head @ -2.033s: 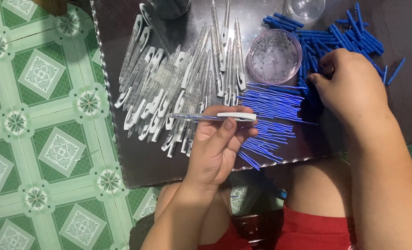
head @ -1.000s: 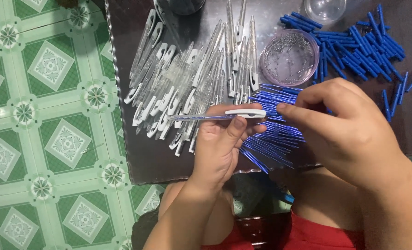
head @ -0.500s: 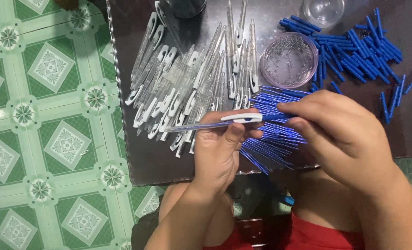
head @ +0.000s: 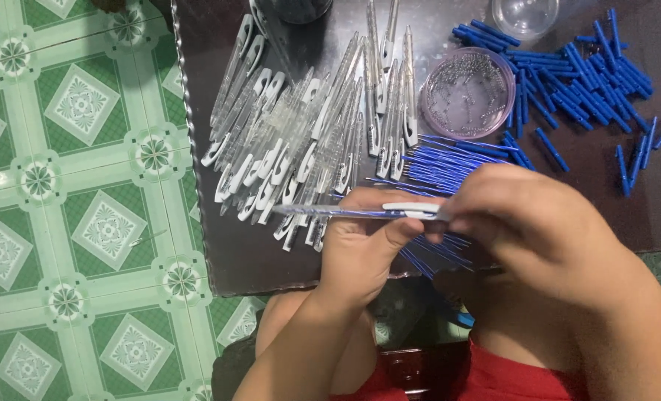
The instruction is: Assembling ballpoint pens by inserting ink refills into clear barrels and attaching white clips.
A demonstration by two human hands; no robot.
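Head view: my left hand [head: 360, 252] is pinching a clear plastic pen barrel [head: 352, 212] level. My right hand [head: 538, 238] is pinching its white-clipped end; I'm judging it best kept straight, just in front of the pile of thin blue refills [head: 442, 163].

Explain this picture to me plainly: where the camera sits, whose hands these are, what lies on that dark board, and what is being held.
The camera sits on a person's head and looks down at their own two bare hands. The left hand grips a clear pen barrel with a white clip, held level. The right hand meets it at the clip end; its fingertips are hidden. Beneath lies a dark board on a green patterned floor. On the board: a heap of clear barrels, thin blue refills, short blue caps, and a round dish of small metal parts.
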